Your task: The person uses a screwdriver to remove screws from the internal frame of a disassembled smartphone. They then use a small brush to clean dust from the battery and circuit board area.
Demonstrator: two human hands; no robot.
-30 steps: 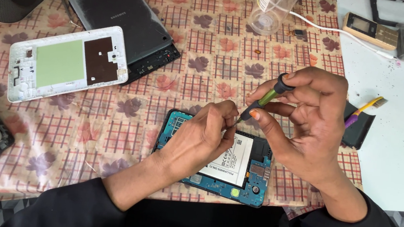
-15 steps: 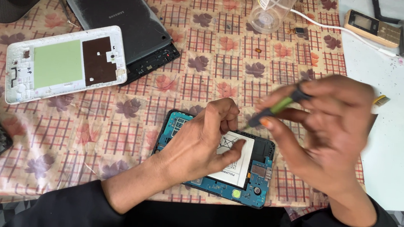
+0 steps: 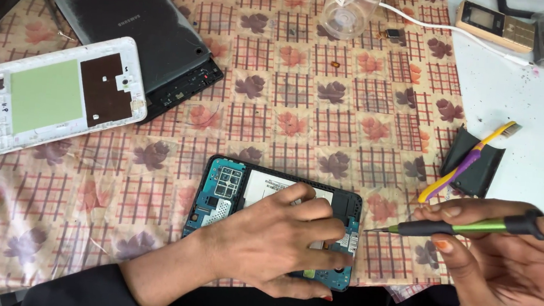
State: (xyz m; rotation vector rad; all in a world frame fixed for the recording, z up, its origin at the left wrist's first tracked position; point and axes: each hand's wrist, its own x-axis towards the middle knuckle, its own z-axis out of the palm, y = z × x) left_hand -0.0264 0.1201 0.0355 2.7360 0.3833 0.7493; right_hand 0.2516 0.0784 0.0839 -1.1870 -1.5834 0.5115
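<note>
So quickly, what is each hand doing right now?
Left hand: open, fingers spread flat on the opened tablet, holding nothing.
Right hand: closed around a green-and-black screwdriver, tip pointing toward the tablet.

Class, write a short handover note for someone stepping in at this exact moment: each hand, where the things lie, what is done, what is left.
Left hand: flat on the opened tablet, pinning it to the tablecloth.
Right hand: grips the green screwdriver, tip level, just off the tablet's right edge.
Done: back cover is off, circuit board exposed.
Left: not touching the board now.
Nearby: white frame, dark back cover, toothbrush.
</note>
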